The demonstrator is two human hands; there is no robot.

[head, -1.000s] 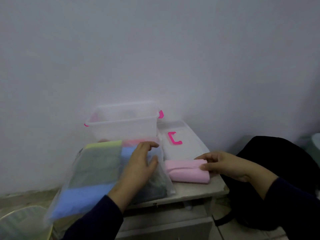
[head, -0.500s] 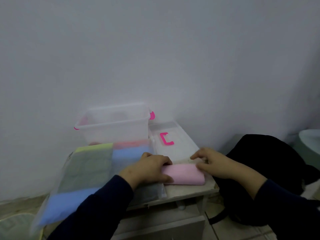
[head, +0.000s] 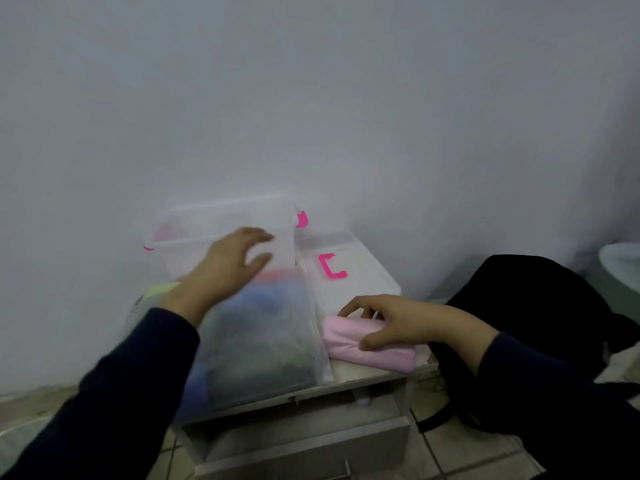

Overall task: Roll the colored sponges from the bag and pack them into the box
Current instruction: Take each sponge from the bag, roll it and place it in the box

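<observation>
A rolled pink sponge (head: 349,348) lies on the small table's right front corner. My right hand (head: 401,322) rests over it, fingers curled around its top and near side. A clear plastic bag (head: 263,344) holding blue, green and dark sponges lies flat to the left of the roll. My left hand (head: 232,263) hovers blurred above the bag's far end, fingers spread, in front of the clear box (head: 221,220) with pink latches that stands against the wall. I cannot make out what is inside the box.
The box's clear lid (head: 349,285) with a pink handle lies right of the box. A black bag (head: 540,327) sits on the floor at the right. An open drawer (head: 304,441) sticks out under the table top. A white wall stands close behind.
My left hand has left the pink roll and moved up and back toward the box. My right hand has shifted onto the roll and curled over it.
</observation>
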